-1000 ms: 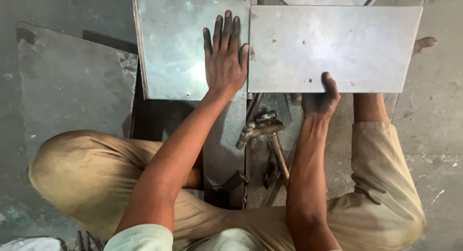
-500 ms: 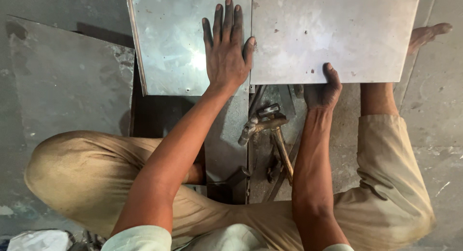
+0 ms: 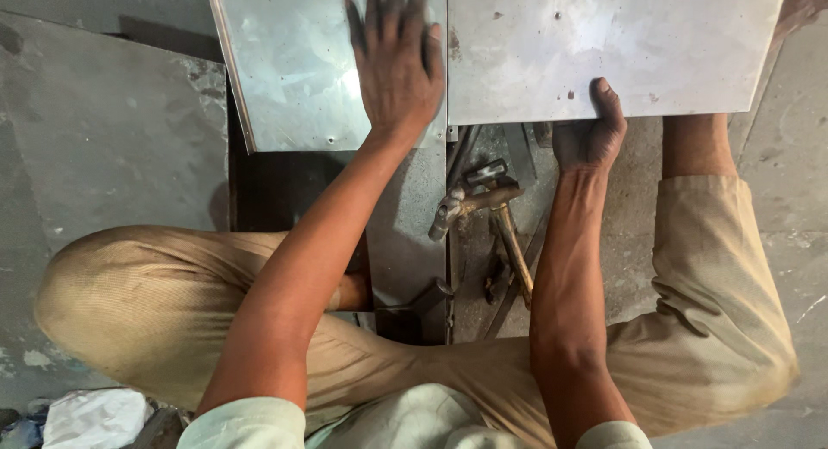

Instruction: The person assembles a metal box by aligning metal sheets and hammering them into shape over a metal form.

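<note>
Two metal sheets lie side by side on the floor just beyond my folded legs, meeting edge to edge along a seam that runs straight away from me. My left hand (image 3: 398,65) lies flat and open on the left sheet (image 3: 293,69), fingers spread and pointing far, its palm pressing close to the seam at that sheet's right edge. My right hand (image 3: 591,130) is curled closed on the near edge of the right sheet (image 3: 621,43), thumb on top, fingers hidden beneath, so I cannot tell how far they wrap. That sheet's long axis runs left to right, and my grip sits toward its left end, leaving most of it stretching away to the right. A hammer (image 3: 483,212) lies near me between my forearms, untouched, closer to my right arm.
</note>
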